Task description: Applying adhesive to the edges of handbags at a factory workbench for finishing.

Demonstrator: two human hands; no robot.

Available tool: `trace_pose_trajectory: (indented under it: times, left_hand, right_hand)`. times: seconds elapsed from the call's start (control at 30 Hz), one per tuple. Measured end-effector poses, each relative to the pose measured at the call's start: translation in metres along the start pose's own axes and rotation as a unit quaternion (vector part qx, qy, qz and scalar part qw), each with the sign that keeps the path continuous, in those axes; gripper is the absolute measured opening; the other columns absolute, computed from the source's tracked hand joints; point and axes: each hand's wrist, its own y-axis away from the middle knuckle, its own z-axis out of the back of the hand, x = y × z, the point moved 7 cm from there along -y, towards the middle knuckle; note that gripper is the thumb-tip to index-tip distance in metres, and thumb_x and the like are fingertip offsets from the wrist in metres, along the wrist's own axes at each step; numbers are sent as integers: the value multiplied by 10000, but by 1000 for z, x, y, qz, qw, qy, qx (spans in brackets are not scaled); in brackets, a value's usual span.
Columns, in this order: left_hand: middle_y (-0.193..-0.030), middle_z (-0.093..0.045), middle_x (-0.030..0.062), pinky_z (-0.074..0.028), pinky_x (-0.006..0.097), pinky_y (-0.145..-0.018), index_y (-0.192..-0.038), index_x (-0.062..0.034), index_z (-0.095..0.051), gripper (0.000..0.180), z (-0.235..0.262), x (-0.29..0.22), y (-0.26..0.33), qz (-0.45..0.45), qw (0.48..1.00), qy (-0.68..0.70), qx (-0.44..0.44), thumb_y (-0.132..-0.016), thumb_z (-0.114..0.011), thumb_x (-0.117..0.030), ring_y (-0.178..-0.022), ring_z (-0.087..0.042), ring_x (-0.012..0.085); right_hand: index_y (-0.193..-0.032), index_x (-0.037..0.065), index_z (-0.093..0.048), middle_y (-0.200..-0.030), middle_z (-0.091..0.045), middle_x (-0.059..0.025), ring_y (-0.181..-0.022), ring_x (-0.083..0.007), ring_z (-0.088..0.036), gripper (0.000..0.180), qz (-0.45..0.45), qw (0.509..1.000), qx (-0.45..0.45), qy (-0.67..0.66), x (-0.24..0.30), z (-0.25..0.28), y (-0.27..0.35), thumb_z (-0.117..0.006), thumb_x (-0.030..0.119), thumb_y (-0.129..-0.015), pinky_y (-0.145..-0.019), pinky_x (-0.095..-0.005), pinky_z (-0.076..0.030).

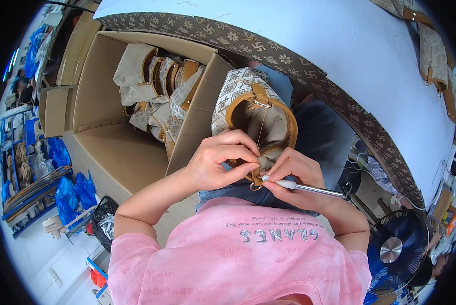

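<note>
A handbag [227, 108] of pale patterned fabric with tan leather trim lies open across my lap, its brown lining showing. My left hand [219, 158] is closed in a pinch at the near rim, by a tan leather tab with a metal ring [256, 186]. Fine light threads [260, 133] run from the bag's far strap end down to these fingers. In my right hand [300, 170] is a slim white and silver pen-shaped tool [309, 189], gripped near its white end. That end sits close to the leather tab; its exact tip is hard to make out.
Left of the bag stands an open cardboard box [121, 152] with several similar handbags [159, 81] inside. A white-topped table [340, 56] with a patterned edge curves around the far and right sides. A black fan [390, 249] stands at lower right. Blue plastic bags [75, 193] lie far left.
</note>
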Motion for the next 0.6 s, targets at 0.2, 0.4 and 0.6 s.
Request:
trace_pose_trajectory:
  times: [0.2,0.4,0.6]
  left_hand:
    - [-969,-688,103,-533,253,-660,-894,-12,-761,66,3,-2,-3,-23,1000,-2,-4,-831,-745,0,-820,-662,161]
    - [-967,-685,102,-531,266,-681,-895,-12,-759,71,-1,-2,-3,-27,1000,-2,-6,-825,-749,-6,-830,-661,172]
    - [-981,-685,106,-532,284,-723,-973,-19,-757,157,-3,-3,-2,-72,997,-38,11,-817,-769,-32,-854,-662,192]
  right_hand:
    - [-878,38,-618,-889,-632,-86,-754,-144,-627,173,-74,992,7,-99,-10,4,2,-754,-49,-814,-708,-267,-549]
    - [-938,-1,-556,-952,-543,-96,-775,-113,-617,156,-103,973,-118,-168,-21,15,-9,-669,-81,-867,-780,-272,-605]
    - [-947,-1,-541,-951,-538,-107,-757,-115,-614,154,-81,966,-119,-214,-8,14,-22,-641,-96,-877,-735,-273,-614]
